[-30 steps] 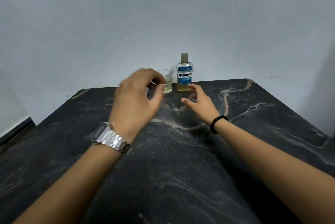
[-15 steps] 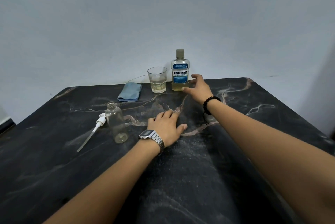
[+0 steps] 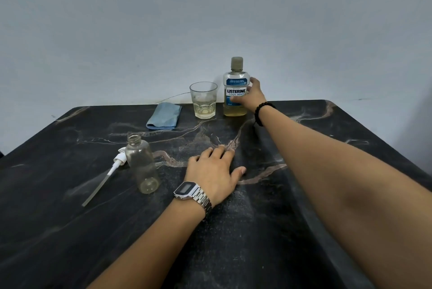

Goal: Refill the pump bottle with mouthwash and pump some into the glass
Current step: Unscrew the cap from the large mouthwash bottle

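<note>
Dark marbled table [image 3: 304,195] stands against a pale wall. At its far edge the right hand [image 3: 251,96] wraps around the capped mouthwash bottle [image 3: 236,92], which stands upright beside the glass [image 3: 203,100]. Left of them lies a blue cloth [image 3: 164,116]. The left hand [image 3: 215,171] rests flat, empty, fingers spread, mid-table. Nearby stands the uncapped pump bottle [image 3: 141,163], its pump [image 3: 112,171] lying alongside.

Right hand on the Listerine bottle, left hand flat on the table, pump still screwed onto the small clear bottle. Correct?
Not quite: the pump is off. In the head view the pump head with its dip tube lies on the table beside the small clear bottle, whose neck is open. The rest holds: the right hand is on the Listerine bottle, and the left hand lies flat on the table.
</note>
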